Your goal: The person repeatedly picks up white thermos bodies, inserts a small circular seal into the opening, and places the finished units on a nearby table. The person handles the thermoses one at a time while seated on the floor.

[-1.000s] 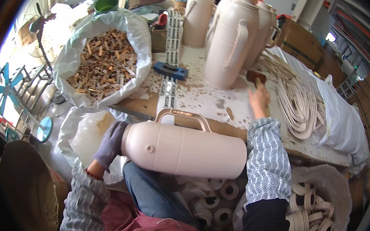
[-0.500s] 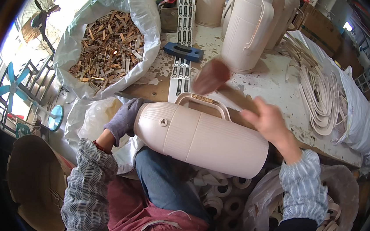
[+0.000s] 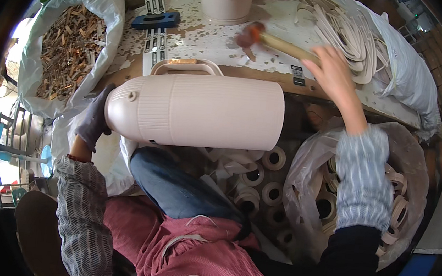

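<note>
A pale pink ribbed thermos jug (image 3: 218, 112) lies on its side above my lap, its handle (image 3: 209, 65) turned toward the table. My left hand (image 3: 95, 119), in a grey glove, grips the jug's rounded left end. My right hand (image 3: 337, 74), bare, is closed around the wooden handle of a mallet (image 3: 287, 46). The mallet's reddish-brown head, blurred by motion, is over the table, apart from the jug. A small round fitting (image 3: 132, 96) shows near the jug's left end.
A bag of small metal-like strips (image 3: 70, 54) stands at the left. The worn table (image 3: 203, 42) bears a blue tool (image 3: 156, 20), upright jugs (image 3: 225, 1) and pale strips (image 3: 345, 38). A plastic bag of pale rings (image 3: 302, 166) is at my right; several rings (image 3: 272, 194) lie below the jug.
The whole view has shifted. My right hand has swung the mallet up and right, away from the jug's handle. The jug is now more level, still held by my left hand.
</note>
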Demonstrator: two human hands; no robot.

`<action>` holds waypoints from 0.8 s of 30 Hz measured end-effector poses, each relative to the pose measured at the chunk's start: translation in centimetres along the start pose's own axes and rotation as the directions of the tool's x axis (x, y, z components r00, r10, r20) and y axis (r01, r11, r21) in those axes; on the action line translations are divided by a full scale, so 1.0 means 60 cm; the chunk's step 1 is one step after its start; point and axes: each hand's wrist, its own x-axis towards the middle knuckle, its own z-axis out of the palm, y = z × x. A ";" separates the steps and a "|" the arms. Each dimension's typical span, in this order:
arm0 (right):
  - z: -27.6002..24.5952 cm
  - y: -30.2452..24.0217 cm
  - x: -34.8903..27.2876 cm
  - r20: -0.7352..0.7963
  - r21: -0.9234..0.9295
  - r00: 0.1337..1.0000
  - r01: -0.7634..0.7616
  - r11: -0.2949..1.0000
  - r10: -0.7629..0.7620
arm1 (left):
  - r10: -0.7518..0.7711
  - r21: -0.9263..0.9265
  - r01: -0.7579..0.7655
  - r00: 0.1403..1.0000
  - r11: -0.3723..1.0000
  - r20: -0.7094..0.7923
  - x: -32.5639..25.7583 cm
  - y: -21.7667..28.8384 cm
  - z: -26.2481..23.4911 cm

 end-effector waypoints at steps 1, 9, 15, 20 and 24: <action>-0.026 -0.019 -0.040 -0.048 -0.025 0.999 -0.020 0.999 0.018 | 0.137 0.115 -0.138 0.990 0.984 0.013 -0.005 -0.021 0.000; 0.395 -0.145 -0.292 0.954 -0.037 0.245 -0.478 0.878 0.173 | 0.557 0.254 -0.539 0.830 0.803 0.000 -0.048 -0.222 -0.040; 0.620 -0.108 -0.678 0.854 -0.282 -0.041 -0.874 0.396 0.519 | 0.192 0.243 -0.118 0.932 0.963 -0.308 -0.315 -0.242 -0.109; 0.668 -0.090 -0.833 0.813 -0.276 -0.417 -0.890 -0.362 0.406 | -0.038 0.042 0.068 0.868 0.997 -0.496 -0.466 -0.241 -0.111; 0.702 -0.140 -0.834 0.872 -0.119 -0.395 -0.744 -0.658 0.289 | -0.102 -0.076 0.073 0.854 0.994 -0.511 -0.468 -0.218 -0.113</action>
